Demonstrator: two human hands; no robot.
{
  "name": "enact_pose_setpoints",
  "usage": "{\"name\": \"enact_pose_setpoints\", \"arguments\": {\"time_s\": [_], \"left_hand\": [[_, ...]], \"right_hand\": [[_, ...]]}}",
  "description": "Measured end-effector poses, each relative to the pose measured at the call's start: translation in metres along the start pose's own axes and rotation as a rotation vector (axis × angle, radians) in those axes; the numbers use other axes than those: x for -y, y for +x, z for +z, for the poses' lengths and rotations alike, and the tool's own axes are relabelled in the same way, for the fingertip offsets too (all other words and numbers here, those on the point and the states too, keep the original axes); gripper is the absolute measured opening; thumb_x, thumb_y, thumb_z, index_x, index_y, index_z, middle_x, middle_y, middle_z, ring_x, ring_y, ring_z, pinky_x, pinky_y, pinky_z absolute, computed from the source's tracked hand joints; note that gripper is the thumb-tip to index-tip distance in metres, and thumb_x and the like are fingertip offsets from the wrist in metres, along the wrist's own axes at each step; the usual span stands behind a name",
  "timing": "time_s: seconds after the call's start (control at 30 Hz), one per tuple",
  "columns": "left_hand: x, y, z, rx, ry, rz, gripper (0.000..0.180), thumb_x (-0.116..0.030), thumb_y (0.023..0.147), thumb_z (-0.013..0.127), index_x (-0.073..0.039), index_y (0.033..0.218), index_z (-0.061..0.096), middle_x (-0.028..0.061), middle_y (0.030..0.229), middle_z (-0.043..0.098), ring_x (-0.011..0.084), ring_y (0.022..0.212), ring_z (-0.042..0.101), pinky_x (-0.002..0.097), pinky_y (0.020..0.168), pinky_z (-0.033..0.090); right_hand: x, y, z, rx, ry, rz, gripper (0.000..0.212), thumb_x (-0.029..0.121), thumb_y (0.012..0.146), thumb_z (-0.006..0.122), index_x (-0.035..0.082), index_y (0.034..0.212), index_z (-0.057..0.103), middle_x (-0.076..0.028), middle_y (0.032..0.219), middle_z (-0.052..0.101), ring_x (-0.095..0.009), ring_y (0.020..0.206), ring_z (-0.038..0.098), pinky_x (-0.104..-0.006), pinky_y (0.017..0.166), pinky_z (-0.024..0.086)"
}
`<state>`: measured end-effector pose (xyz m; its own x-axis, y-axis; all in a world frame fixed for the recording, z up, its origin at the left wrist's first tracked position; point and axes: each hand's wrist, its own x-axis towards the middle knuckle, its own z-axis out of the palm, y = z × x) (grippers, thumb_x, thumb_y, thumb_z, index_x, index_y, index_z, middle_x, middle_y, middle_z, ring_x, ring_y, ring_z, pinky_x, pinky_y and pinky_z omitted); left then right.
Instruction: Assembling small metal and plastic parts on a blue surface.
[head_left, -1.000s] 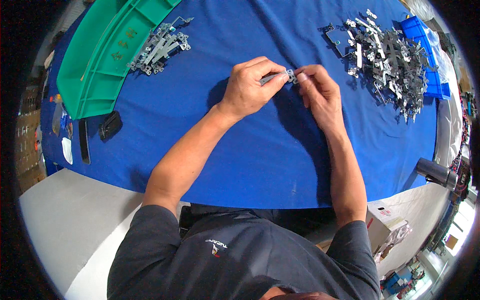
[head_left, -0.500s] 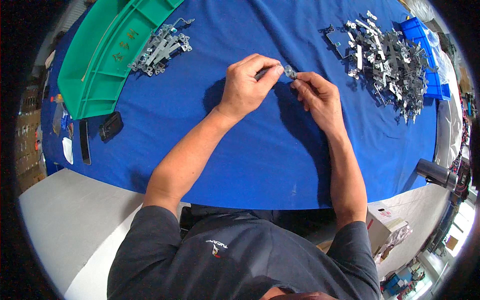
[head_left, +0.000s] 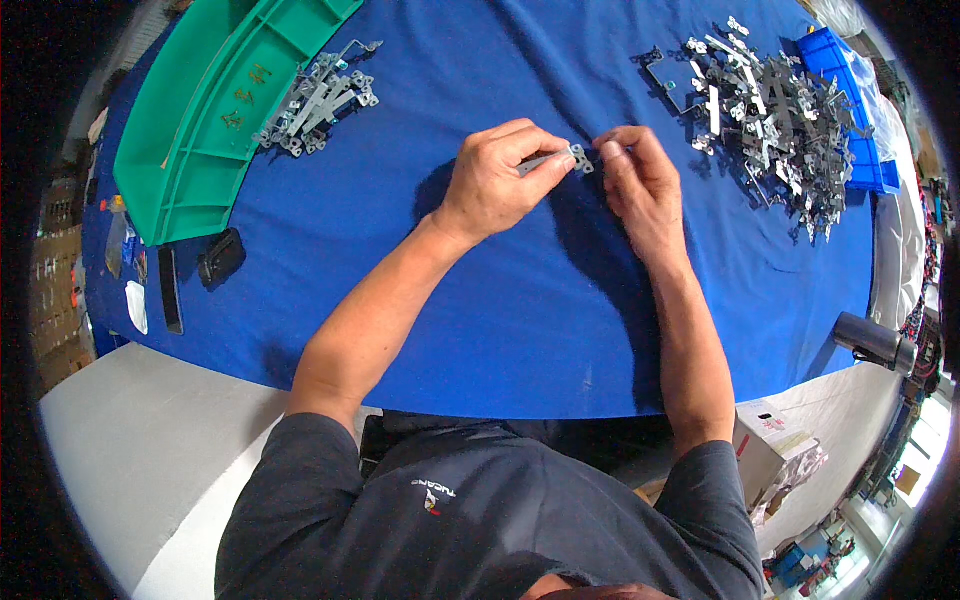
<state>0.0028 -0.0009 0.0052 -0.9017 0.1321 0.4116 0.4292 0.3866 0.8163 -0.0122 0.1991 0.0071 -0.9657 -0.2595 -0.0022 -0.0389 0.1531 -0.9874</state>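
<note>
Bracket [head_left: 582, 158] pinched in left hand [head_left: 500, 178], right hand [head_left: 645, 188] near.

On your counter [head_left: 430, 330], one heap [head_left: 322, 102] is lying left, beside a crate [head_left: 190, 195], and another heap [head_left: 775, 125] right, beside a bin [head_left: 832, 60]. Between them, a bracket [head_left: 580, 160] is sitting in your left fingers [head_left: 549, 177].
</note>
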Motion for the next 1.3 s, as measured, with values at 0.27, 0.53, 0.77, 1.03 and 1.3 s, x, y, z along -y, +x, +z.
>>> {"name": "enact_pose_setpoints", "arguments": {"time_s": [0.27, 0.53, 0.77, 1.03, 1.3], "left_hand": [[0.01, -0.001, 0.004, -0.214, -0.134, -0.063, 0.009, -0.008, 0.086, 0.073, 0.0, 0.087, 0.07, 0.0067, 0.074, 0.066, 0.0115, 0.06, 0.059, 0.0274, 0.053, 0.046], [0.009, 0.001, 0.004, -0.218, -0.145, -0.049, 0.01, -0.009, 0.086, 0.074, 0.0, 0.087, 0.07, 0.0077, 0.075, 0.067, 0.0118, 0.062, 0.06, 0.0269, 0.055, 0.047], [0.014, -0.002, 0.006, -0.226, -0.128, -0.057, 0.011, -0.01, 0.086, 0.073, 0.001, 0.088, 0.07, 0.0085, 0.077, 0.068, 0.0119, 0.063, 0.061, 0.0265, 0.056, 0.048], [0.008, -0.001, 0.002, -0.202, -0.133, -0.09, 0.011, -0.01, 0.086, 0.073, 0.001, 0.088, 0.07, 0.009, 0.077, 0.068, 0.0126, 0.062, 0.061, 0.0276, 0.057, 0.049], [0.004, 0.001, 0.002, -0.149, 0.02, -0.033, 0.012, -0.01, 0.086, 0.074, 0.0, 0.092, 0.073, 0.0086, 0.079, 0.069, 0.0139, 0.069, 0.064, 0.0279, 0.062, 0.05]], "right_hand": [[0.002, -0.002, 0.005, 0.041, -0.111, 0.036, 0.017, 0.014, 0.096, 0.063, 0.001, 0.106, 0.068, -0.002, 0.078, 0.067, -0.007, 0.064, 0.057, -0.0236, 0.056, 0.046], [0.001, -0.001, 0.005, 0.055, -0.169, 0.002, 0.014, 0.012, 0.094, 0.066, 0.002, 0.104, 0.068, -0.002, 0.074, 0.066, -0.006, 0.063, 0.057, -0.025, 0.055, 0.046], [-0.001, -0.001, 0.006, 0.066, -0.167, -0.026, 0.014, 0.012, 0.094, 0.066, 0.001, 0.102, 0.068, -0.002, 0.072, 0.065, -0.007, 0.063, 0.058, -0.0249, 0.055, 0.045], [0.001, -0.002, 0.007, 0.042, -0.123, 0.016, 0.014, 0.013, 0.094, 0.066, 0.001, 0.102, 0.068, -0.001, 0.072, 0.065, -0.007, 0.062, 0.057, -0.0246, 0.055, 0.045], [0.001, -0.001, 0.006, 0.047, -0.045, 0.027, 0.013, 0.012, 0.096, 0.065, 0.002, 0.103, 0.068, -0.002, 0.076, 0.063, -0.007, 0.065, 0.058, -0.0238, 0.055, 0.047]]}}
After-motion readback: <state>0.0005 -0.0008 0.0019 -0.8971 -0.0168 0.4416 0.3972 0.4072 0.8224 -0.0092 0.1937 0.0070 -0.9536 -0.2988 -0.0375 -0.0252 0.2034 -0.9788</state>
